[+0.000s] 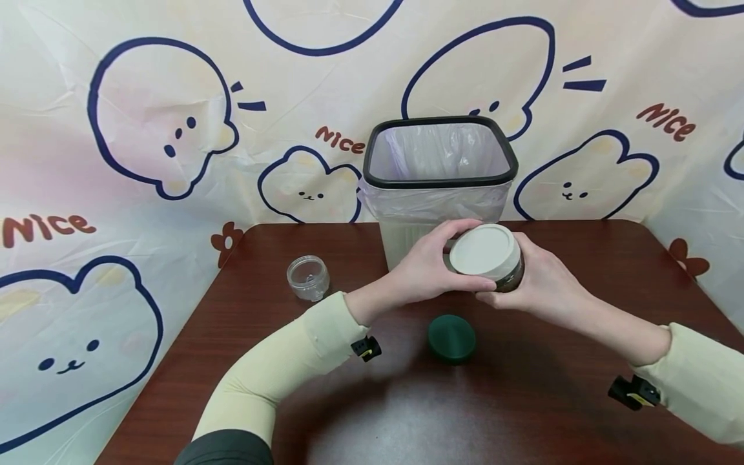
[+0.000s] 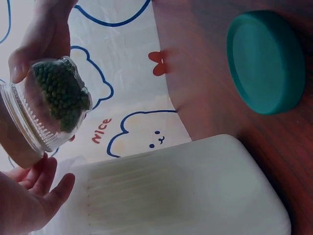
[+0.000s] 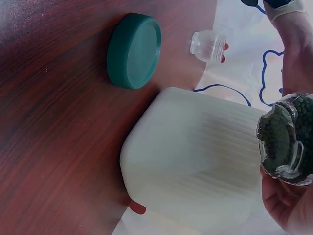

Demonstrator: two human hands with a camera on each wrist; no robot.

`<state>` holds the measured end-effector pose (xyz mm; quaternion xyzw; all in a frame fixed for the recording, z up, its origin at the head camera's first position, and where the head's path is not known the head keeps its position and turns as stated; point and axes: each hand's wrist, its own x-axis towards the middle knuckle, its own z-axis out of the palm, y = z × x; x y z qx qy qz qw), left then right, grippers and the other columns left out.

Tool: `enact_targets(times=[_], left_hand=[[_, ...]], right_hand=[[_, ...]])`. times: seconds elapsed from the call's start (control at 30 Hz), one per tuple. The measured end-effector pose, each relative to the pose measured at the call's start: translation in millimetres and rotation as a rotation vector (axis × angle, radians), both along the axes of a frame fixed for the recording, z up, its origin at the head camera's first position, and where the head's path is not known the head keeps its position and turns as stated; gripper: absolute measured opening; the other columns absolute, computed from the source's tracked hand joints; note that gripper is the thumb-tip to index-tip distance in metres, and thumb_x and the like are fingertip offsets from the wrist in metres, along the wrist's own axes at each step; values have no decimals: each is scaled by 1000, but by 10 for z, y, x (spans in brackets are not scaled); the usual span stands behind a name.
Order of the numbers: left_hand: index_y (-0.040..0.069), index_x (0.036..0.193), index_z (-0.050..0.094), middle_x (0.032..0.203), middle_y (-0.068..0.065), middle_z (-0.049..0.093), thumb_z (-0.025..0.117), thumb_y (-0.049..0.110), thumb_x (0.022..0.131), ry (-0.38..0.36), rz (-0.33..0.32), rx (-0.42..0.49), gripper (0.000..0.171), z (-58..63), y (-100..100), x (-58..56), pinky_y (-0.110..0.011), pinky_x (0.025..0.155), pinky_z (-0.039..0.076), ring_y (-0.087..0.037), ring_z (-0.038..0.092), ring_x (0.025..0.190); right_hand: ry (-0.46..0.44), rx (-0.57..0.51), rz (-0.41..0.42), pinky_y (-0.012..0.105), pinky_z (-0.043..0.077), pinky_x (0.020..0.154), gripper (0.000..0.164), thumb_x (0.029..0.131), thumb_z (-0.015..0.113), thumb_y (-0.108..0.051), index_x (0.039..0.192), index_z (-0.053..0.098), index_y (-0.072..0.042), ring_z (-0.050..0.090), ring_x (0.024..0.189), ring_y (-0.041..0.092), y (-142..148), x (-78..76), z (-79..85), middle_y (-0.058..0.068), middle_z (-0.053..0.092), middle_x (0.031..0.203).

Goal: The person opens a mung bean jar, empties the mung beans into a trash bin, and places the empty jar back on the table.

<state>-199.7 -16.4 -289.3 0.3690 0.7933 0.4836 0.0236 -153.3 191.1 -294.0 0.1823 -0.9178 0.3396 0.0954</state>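
Note:
Both hands hold a clear jar [image 1: 511,280] with a white lid [image 1: 485,250], in front of the bin and above the table. Small round green beans [image 2: 61,95] show through its wall in the left wrist view. My left hand [image 1: 424,266] grips the lid's edge, thumb along the near side and fingers at the far side. The right hand [image 1: 543,274] holds the jar's glass body from the right. The jar is tilted in the head view, its lid facing up and toward me. Below the hands, a green round disc [image 1: 451,338] like a lid lies on the table.
A bin [image 1: 398,242] with a black rim and a plastic liner stands behind the hands. At the left of the brown table [image 1: 360,413] is a small clear jar [image 1: 308,278] without a lid. A curtain [image 1: 302,103] with bear drawings hangs behind and along both sides.

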Motion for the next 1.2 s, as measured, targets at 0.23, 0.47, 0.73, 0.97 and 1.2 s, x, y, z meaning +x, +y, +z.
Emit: enact_targets(times=[0.23, 0.47, 0.73, 0.97, 1.2], left_hand=[[13, 149, 31, 146, 1, 40, 85, 20, 75, -32, -118, 16, 92, 31, -64, -82, -26, 102, 36, -7, 40, 126], [7, 151, 28, 153, -4, 35, 82, 8, 76, -17, -307, 44, 92, 77, -157, -239, -29, 105, 34, -6, 34, 133], [8, 151, 31, 144, -1, 44, 83, 12, 77, -1, -346, 11, 90, 93, -140, -228, -28, 103, 35, -8, 41, 123], [11, 147, 39, 133, 0, 52, 85, 16, 75, -5, -258, 11, 85, 96, -124, -172, -27, 98, 39, -8, 47, 117], [14, 142, 43, 131, 3, 52, 87, 23, 73, 30, -131, -21, 82, 77, -76, -98, -24, 95, 40, -7, 47, 114]], right_hand=[[10, 2, 5, 52, 48, 82, 84, 70, 87, -30, 134, 42, 2, 57, 102, 32, 6, 8, 22, 18, 57, 120], [-4, 10, 26, 52, 48, 83, 86, 71, 86, -32, 136, 41, 2, 56, 103, 33, -8, 21, 48, 18, 56, 121], [25, 6, 41, 49, 47, 82, 84, 70, 87, -28, 134, 42, 2, 57, 103, 30, -38, 16, 25, 15, 57, 119], [19, 3, 39, 48, 47, 82, 85, 70, 87, -31, 134, 41, 2, 57, 102, 29, -41, 15, 21, 15, 57, 119], [20, -1, 28, 48, 47, 81, 84, 71, 86, -29, 134, 41, 2, 57, 101, 30, -42, 8, 4, 16, 57, 119]])
